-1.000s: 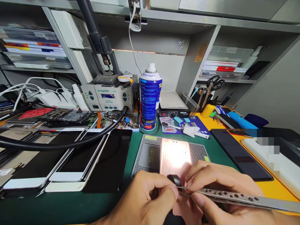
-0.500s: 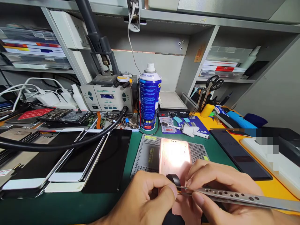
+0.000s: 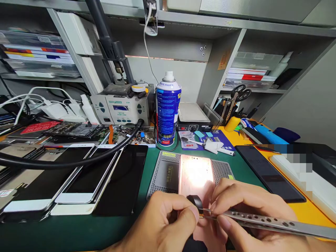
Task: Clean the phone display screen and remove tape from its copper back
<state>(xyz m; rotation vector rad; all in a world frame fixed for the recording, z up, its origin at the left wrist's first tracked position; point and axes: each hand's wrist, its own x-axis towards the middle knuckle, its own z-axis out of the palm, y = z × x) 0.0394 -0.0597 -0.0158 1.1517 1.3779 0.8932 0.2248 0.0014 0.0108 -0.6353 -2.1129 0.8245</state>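
My left hand (image 3: 172, 222) is closed in a pinch on a small black curved part (image 3: 195, 202) with a thin orange-brown edge. The kind of part cannot be made out. Metal tweezers (image 3: 265, 219) with round holes along the arms are gripped in my right hand (image 3: 244, 206), between thumb and fingers. Their tips meet the part beside my left thumb. Below both hands lies a rose-gold phone shell (image 3: 196, 171), partly covered by them, reflecting bright light. It rests on a grey perforated tray (image 3: 162, 175). A black piece (image 3: 193, 245) shows at the bottom edge, mostly hidden.
Several phone screens (image 3: 120, 182) lie at left, crossed by a black hose (image 3: 78, 163). A blue spray can (image 3: 168, 112) stands behind the tray, beside a rework station (image 3: 120, 108). A dark phone (image 3: 267, 171) and a white object (image 3: 304, 182) lie at right.
Almost nothing differs. My right hand and the tweezers have shifted very slightly to the right; my left hand keeps its pinch on the black part.
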